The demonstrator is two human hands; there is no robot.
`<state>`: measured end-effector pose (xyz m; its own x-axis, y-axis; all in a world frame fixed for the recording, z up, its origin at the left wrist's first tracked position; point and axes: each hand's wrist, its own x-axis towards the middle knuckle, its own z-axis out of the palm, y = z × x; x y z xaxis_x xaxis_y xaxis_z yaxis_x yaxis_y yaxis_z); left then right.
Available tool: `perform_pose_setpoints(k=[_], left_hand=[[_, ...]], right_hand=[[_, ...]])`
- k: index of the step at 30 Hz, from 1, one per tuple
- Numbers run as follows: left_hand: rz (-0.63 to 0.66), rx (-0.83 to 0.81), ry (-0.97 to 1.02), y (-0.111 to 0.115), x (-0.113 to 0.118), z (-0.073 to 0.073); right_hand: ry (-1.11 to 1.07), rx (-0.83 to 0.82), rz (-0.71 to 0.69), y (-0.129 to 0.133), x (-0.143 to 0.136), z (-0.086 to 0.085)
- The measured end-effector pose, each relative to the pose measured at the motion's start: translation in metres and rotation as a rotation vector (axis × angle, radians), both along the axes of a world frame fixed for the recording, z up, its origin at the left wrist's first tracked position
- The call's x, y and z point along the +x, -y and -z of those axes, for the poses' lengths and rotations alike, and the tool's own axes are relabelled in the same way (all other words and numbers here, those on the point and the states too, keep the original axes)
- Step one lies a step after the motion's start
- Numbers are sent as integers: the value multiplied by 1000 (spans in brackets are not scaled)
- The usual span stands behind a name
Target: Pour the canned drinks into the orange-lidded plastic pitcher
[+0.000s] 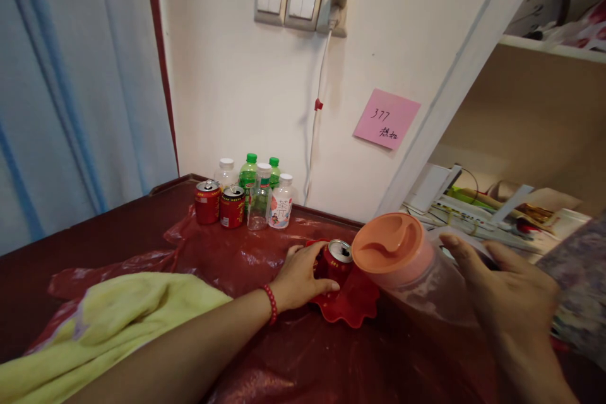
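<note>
My left hand (303, 278), with a red bead bracelet at the wrist, is wrapped round a red can (339, 265) with an opened top. The can stands upright in a red wavy-edged dish (353, 303). At the right, my right hand (502, 290) grips the handle of a clear plastic pitcher (435, 290) with an orange lid. The pitcher is tilted to the left, its lid close beside the can's top. No stream of liquid can be made out between them.
Two red cans (207, 205) and several plastic bottles (280, 205) stand by the wall. A yellow towel (156, 303) lies at the left on red plastic sheeting (265, 360). Shelves (553, 47) with clutter are at the right; a cord (312, 139) hangs down the wall.
</note>
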<state>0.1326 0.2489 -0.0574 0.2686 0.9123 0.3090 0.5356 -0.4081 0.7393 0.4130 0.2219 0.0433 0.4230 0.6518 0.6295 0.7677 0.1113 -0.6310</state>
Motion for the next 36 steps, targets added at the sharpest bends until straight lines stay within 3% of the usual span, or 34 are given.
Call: perform_pose_setpoints(k=[21,36], left_hand=[[-19,-8,-1,0,0,3],[-39,-47,16,1,0,2]], right_hand=[[56,-9,4,4,-3,0],[-30,-73,0,8,-14,-4]])
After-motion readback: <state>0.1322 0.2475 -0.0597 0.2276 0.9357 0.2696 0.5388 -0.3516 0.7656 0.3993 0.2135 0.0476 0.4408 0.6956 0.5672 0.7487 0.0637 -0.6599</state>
